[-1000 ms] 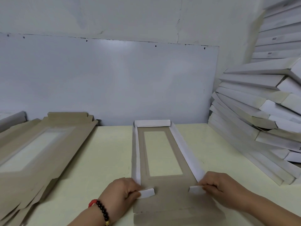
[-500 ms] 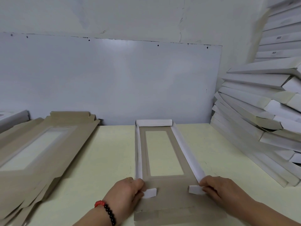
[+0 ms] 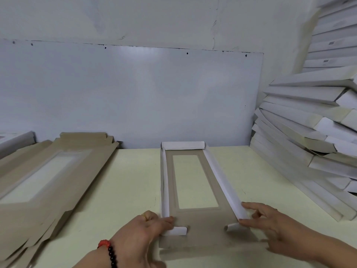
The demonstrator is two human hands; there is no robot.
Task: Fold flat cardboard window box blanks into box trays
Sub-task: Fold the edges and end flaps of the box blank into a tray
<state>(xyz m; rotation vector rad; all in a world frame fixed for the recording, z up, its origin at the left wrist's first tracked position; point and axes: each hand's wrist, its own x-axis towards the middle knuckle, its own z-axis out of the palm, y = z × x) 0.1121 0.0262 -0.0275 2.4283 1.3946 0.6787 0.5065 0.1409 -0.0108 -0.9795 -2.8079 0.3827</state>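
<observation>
A half-folded window box blank [image 3: 195, 227] lies lengthwise on the pale table [image 3: 119, 190], brown inside up, with a clear window in its middle. Its far end wall and both long white side walls stand raised. The near end flap lies flat toward me. My left hand [image 3: 143, 231] holds the near end of the left wall, with its small white corner tab [image 3: 176, 230] turned inward. My right hand [image 3: 270, 219] holds the near end of the right wall between thumb and fingers, its corner tab [image 3: 231, 227] also turned inward.
A stack of flat brown blanks [image 3: 44, 180] lies on the table's left side. Finished white trays [image 3: 309, 136] are piled high along the right, leaning toward the table. A white board [image 3: 135, 97] leans on the wall behind.
Both hands stayed at the near corners while the head camera tilted a little. The side walls stand slightly more upright and the corner tabs point further inward.
</observation>
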